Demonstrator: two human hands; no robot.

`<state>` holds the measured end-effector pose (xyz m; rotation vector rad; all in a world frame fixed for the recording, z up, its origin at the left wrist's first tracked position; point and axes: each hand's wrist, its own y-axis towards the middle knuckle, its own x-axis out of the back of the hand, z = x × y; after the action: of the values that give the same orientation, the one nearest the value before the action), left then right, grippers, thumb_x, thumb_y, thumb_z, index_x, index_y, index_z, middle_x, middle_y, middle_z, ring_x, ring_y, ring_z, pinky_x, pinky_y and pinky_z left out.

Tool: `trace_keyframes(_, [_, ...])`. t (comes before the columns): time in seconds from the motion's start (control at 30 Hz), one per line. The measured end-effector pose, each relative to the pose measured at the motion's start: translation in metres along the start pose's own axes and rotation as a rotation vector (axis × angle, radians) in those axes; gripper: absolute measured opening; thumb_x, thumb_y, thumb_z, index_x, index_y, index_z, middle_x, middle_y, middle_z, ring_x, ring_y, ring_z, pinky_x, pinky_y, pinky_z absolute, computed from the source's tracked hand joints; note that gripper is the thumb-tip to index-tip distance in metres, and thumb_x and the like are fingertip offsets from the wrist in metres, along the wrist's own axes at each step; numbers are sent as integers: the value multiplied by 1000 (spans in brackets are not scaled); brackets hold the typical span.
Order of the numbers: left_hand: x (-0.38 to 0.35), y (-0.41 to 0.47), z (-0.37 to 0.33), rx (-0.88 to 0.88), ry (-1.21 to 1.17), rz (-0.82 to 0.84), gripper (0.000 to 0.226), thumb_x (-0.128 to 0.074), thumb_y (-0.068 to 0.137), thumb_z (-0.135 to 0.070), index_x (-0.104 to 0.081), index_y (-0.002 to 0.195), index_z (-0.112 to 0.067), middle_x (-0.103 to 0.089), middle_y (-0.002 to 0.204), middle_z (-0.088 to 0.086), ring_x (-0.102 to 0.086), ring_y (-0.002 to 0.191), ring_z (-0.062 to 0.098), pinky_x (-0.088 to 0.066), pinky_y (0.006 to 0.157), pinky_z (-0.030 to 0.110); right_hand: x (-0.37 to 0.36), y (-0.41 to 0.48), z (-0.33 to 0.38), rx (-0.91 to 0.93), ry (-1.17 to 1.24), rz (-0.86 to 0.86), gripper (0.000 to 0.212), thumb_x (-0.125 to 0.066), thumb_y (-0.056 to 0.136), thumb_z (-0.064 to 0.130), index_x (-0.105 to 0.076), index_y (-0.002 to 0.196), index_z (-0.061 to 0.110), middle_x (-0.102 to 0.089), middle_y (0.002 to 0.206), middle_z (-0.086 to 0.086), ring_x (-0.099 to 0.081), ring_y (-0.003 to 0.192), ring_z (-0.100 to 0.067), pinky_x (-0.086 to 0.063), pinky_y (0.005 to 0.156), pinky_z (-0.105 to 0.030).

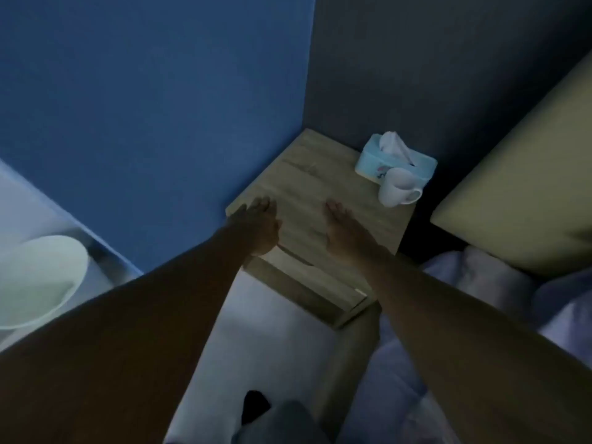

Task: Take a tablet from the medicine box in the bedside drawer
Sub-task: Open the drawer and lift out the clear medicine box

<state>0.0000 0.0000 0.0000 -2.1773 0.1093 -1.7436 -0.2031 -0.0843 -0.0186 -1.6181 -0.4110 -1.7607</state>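
Wood-grain tabletop lies bare under the flat, empty left hand and right hand, while a mug and tissue box crowd its far right corner.

Bedroom: nightstand w/ tissue box, bed beside.

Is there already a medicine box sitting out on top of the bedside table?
No. On the bedside table only a tissue box and a white mug stand, and both hands are open and empty.
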Motion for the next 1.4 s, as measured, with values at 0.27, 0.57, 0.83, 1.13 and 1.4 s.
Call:
trace_keyframes(0.27, [-70, -39, -38, 105, -57, 39, 61, -22, 104, -37, -4, 156, -9, -2, 166, 9, -2, 153, 23, -11, 123, 42, -73, -42, -49, 49, -7, 39, 67, -34, 104, 14, 1, 159, 2, 4, 169, -15, 1, 156, -25, -4, 127, -39])
trace_keyframes(0.57, [-140, -28, -57, 171, -411, 43, 61, -30, 105, -29, -6, 156, -4, -5, 165, 14, -3, 153, 27, -12, 123, 43, -149, -58, -87, 58, 20, -43, 65, -33, 106, 31, -7, 159, 2, -5, 168, -16, -7, 156, -30, -5, 127, -43])
trace_keyframes(0.83, [-191, 18, -61, 335, -916, -86, 65, -38, 104, -27, -5, 157, -10, -6, 166, 7, -12, 152, 25, -17, 122, 41, -169, -53, -87, 30, -94, -296, 62, -26, 103, 39, -26, 156, 6, -30, 163, -13, -30, 150, -28, -27, 121, -47])
trace_keyframes(1.13, [-214, 57, -71, 374, -1172, -357, 83, -53, 97, -32, 3, 156, -15, -11, 165, 8, -16, 151, 27, -23, 121, 48, -176, -49, -88, 13, -109, -317, 61, -25, 104, 38, -23, 157, 9, -24, 166, -9, -21, 154, -23, -24, 123, -46])
trace_keyframes(1.4, [-221, 64, -82, 320, -1350, -411, 100, -56, 95, -19, 27, 151, -16, -3, 165, 4, -17, 149, 18, -27, 118, 33, -181, -46, -89, 1, -109, -375, 59, -25, 104, 38, -28, 156, 8, -30, 164, -9, -26, 152, -22, -25, 123, -43])
